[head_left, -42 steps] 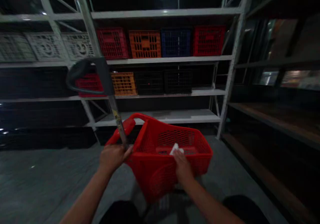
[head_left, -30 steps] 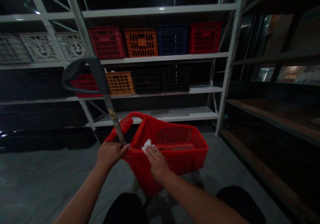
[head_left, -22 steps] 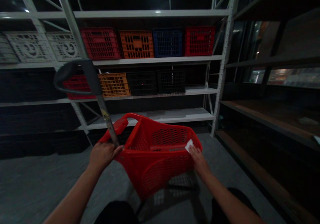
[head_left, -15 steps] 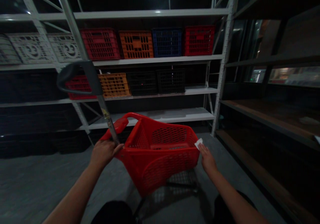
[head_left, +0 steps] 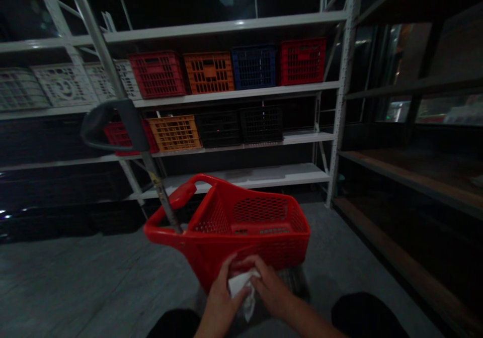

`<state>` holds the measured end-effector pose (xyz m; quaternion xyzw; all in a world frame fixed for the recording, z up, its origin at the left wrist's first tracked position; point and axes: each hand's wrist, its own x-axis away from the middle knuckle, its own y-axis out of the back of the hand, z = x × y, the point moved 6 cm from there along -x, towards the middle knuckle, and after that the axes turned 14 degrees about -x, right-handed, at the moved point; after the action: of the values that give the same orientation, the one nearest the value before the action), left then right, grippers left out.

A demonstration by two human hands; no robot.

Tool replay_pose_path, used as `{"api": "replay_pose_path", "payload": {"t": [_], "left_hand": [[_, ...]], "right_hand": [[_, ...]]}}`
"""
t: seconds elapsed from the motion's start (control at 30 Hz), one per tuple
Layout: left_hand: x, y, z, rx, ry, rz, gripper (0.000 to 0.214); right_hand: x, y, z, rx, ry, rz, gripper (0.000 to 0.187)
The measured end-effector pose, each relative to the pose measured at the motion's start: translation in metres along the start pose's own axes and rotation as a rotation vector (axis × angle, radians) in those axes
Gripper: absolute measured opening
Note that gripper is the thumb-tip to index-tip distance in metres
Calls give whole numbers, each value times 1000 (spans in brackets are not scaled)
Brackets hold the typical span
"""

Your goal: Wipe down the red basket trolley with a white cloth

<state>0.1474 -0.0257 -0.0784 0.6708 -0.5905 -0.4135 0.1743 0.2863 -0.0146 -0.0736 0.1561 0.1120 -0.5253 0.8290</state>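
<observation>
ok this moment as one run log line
left hand: holding white cloth | right hand: holding same cloth | red cart: just beyond hands | crates: on rack shelves behind

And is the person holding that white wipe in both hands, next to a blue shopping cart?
Not quite: the shopping cart is red, not blue, as the head view shows. The rest is right: the left hand and right hand both hold the white wipe next to it.

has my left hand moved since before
Yes: against the white rack, the left hand has moved right and down, from the cart handle to the white wipe.
</observation>
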Motion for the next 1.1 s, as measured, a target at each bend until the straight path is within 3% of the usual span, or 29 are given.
{"api": "replay_pose_path", "payload": {"t": [0.1,0.2,0.33,0.43,0.57,0.7,0.9,1.1], "left_hand": [[5,-11,12,95,141,144,34],[8,-4,26,80,199,133,32],[16,-5,38,56,228,123,30],[23,-17,35,93,214,176,29],[31,-30,30,104,217,198,22],[35,-38,26,128,189,220,18],[45,-42,18,193,169,208,25],[50,-39,14,196,200,212,23]], "right_hand": [[-3,-5,-2,-9,-47,84,43],[-15,13,4,63,-22,123,39],[-47,58,38,286,215,-106,5],[-73,76,72,496,380,-215,13],[-107,71,107,693,554,-218,13],[-137,56,123,770,667,-182,11],[-164,53,115,773,648,-211,11],[-166,57,100,777,594,-200,9]]}}
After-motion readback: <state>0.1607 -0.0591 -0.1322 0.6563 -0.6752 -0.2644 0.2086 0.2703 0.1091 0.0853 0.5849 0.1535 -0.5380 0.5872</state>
